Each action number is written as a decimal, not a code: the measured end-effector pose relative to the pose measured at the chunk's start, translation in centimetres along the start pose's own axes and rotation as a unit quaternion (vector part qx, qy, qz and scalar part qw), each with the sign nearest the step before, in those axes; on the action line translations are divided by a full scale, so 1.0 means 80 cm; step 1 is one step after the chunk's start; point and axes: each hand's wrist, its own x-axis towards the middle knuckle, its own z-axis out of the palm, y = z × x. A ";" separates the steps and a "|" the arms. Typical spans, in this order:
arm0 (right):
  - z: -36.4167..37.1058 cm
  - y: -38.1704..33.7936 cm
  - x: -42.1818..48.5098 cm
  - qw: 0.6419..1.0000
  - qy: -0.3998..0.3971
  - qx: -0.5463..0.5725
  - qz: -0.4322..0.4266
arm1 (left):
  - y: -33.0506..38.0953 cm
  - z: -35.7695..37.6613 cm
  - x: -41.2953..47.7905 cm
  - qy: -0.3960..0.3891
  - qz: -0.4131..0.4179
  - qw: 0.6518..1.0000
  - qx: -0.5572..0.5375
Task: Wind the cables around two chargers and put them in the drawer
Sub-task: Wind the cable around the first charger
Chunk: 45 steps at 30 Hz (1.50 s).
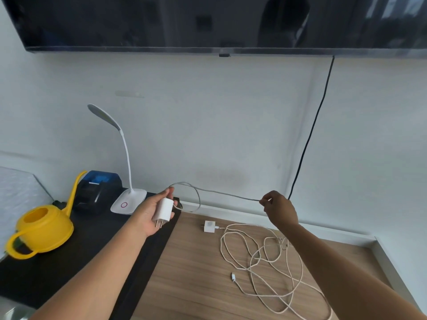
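The wall-mounted television (208,19) is cut off by the top edge, the beige cable (221,243) runs past the bottom edge, the face of the lying charger (209,226) is blurred, and the black cord (311,135) disappears low down behind the right hand (280,209).

The black surface (69,262) carries a desk lamp (128,202), with a black device (97,195) and a yellow watering can (44,227) to its left. To the lamp's right, a white charger (209,226) and its loose cable (265,262) lie on the wooden surface (184,273).

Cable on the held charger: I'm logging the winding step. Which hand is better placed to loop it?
Probably right: the right hand pinches the stretched cable; the left hand grips the charger.
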 end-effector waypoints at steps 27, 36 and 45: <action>0.033 -0.103 -0.036 0.975 -0.078 -0.066 -0.198 | -0.047 0.089 -0.014 -0.059 0.013 0.973 0.225; 0.012 -0.086 -0.014 0.981 -0.091 -0.008 -0.171 | -0.035 0.078 -0.009 -0.085 0.012 0.959 0.272; -0.015 -0.041 0.014 0.992 -0.063 0.007 -0.109 | 0.001 0.029 0.001 -0.034 -0.020 0.988 0.146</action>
